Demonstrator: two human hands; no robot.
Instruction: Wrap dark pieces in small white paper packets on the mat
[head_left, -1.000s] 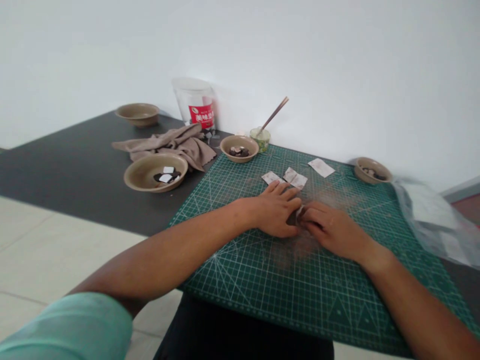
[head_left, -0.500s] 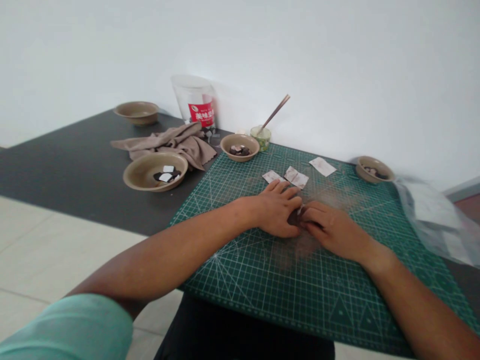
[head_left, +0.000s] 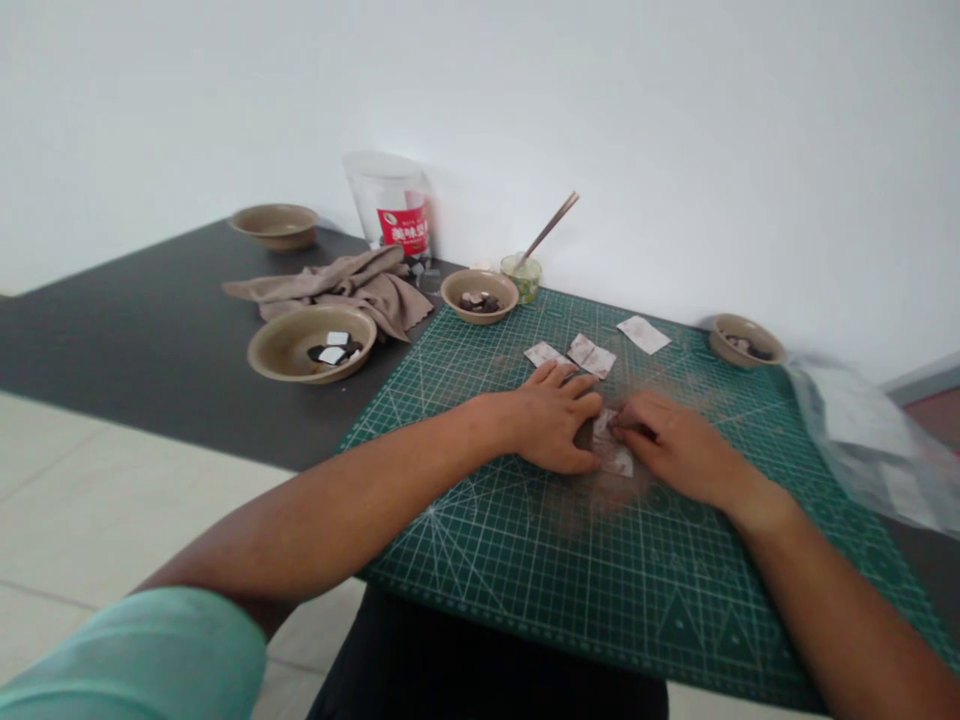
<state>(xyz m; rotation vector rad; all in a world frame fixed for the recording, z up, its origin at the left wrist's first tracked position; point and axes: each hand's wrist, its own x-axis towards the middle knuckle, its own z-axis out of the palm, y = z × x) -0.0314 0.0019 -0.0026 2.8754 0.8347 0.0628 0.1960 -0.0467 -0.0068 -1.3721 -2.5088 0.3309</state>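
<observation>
My left hand (head_left: 556, 418) lies flat with fingers spread on the green cutting mat (head_left: 510, 560). Beside its thumb is a white piece (head_left: 619, 462) with brown smears, looking like paper and partly covered by my hands. A dark patch shows between the left thumb and forefinger. My right hand (head_left: 667, 440) is closed in a pinch over the right side of that white piece; what its fingers hold is hidden. Just beyond my left fingertips rest similar smeared white pieces (head_left: 592, 356), with another white piece (head_left: 643, 335) farther back.
A bowl (head_left: 270, 350) with black and white pieces stands left, near a crumpled brown cloth (head_left: 352, 285). Behind are a small bowl (head_left: 459, 300), a green cup (head_left: 529, 278) with chopsticks (head_left: 553, 222) and a clear tub (head_left: 365, 195). Right are another bowl (head_left: 742, 325) and a plastic bag (head_left: 870, 430).
My right hand has shifted slightly to the right, away from my left. The smeared white piece between them now shows much more. My left hand stays nearly still.
</observation>
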